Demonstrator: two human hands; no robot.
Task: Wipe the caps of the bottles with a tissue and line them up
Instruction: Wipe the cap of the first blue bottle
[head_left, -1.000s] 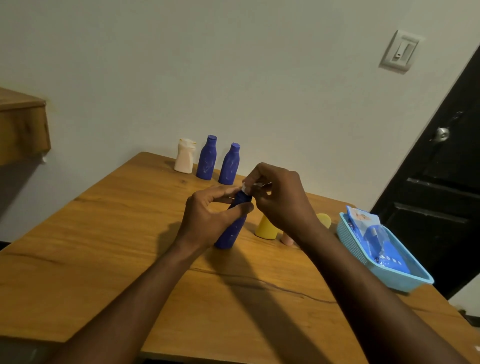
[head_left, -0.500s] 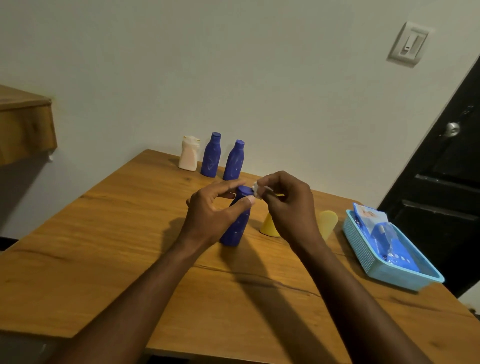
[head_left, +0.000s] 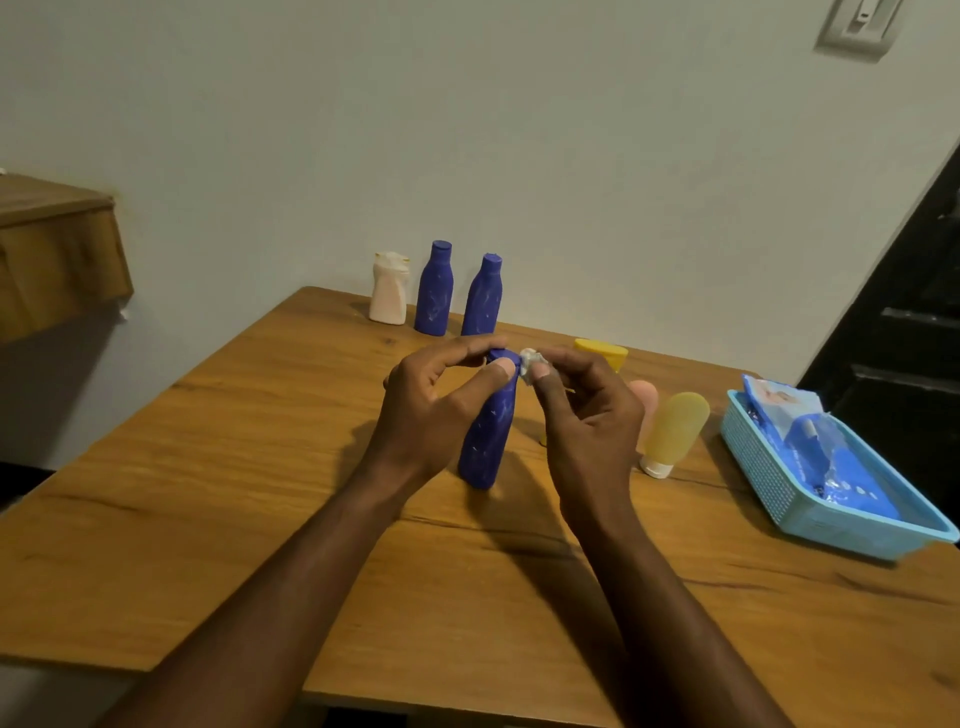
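Plastic like this feels light and a bit slippery, I think, so my left hand (head_left: 431, 415) pinches the dark blue bottle (head_left: 488, 436) high up by its cap (head_left: 500, 356) so it won't tip. My right hand (head_left: 587, 415) pinches a small, soft, scrunched tissue (head_left: 529, 361) against the cap. The bottle is tall and thin with pale specks, standing well left of the blue basket (head_left: 769, 483).

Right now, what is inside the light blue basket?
In the basket lie crumpled blue-and-white plastic packets. Anything beneath them is covered, so I cannot see it.
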